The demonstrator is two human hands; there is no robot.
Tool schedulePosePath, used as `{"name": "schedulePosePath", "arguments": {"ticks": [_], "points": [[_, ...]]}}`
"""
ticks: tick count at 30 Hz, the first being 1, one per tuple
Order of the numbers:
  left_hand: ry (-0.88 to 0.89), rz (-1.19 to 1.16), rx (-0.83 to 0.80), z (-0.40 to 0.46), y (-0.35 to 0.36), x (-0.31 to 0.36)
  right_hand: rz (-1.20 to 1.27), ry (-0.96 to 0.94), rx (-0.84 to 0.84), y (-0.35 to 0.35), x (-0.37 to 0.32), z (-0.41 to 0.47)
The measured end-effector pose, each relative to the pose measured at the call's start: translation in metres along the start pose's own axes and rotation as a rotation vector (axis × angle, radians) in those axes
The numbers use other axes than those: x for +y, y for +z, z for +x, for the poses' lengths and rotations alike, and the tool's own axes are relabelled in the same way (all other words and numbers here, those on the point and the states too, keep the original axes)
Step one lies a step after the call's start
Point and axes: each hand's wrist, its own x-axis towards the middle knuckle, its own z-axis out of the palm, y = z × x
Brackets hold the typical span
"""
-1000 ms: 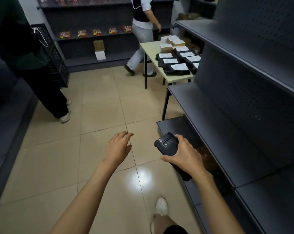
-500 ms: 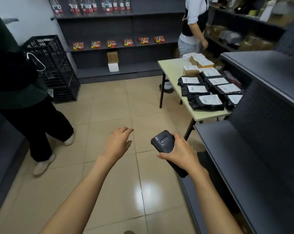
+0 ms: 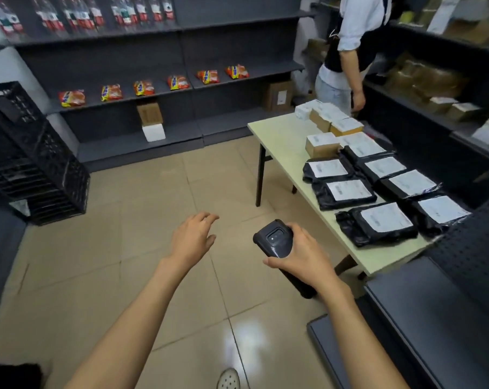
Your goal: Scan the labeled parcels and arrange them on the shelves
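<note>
Storeroom interior with a glossy beige tiled floor point(image 3: 142, 248), dark grey metal shelving point(image 3: 164, 88) along the back wall and a perforated-panel shelf unit point(image 3: 439, 313) at lower right. A pale green desk point(image 3: 282, 141) on dark legs stands at right; its far end carries small cardboard and white boxes point(image 3: 330, 122), and toward its near edge lie black plastic mailer parcels point(image 3: 375, 226) in two rows, each with a white label facing up, print too small to read. The near right corner of the desk is hidden behind the perforated panel. The right hand point(image 3: 302, 256) is curled around a black handheld scanner point(image 3: 274, 240), held over the floor just off the desk's near left edge; the scanner's lower handle is largely covered by the hand. The left hand point(image 3: 192, 240) is held out over the floor with fingers relaxed and spread, holding nothing. Orange snack packets point(image 3: 145, 88) sit spaced along a middle back shelf, blurred bottles point(image 3: 83, 15) on the top one. A stack of black lattice crates point(image 3: 32, 158) stands at left, cut off by the frame. A second person point(image 3: 350, 51), head out of frame, stands beyond the desk's far end.
</note>
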Motion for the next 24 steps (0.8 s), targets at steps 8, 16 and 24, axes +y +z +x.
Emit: {"name": "schedulePosePath", "arguments": {"ticks": [8,16,24], "points": [[0.187,-0.001,-0.101,0.205,0.009,0.001,0.043,0.191,0.059,-0.023,0.007,0.149],[0.283,-0.006,-0.16,0.413,0.034,0.036,0.083,0.267,0.123,-0.084,0.044,0.343],[0.439,-0.063,-0.204,0.602,0.059,0.109,0.072,0.42,0.167,-0.162,0.095,0.486]]}}
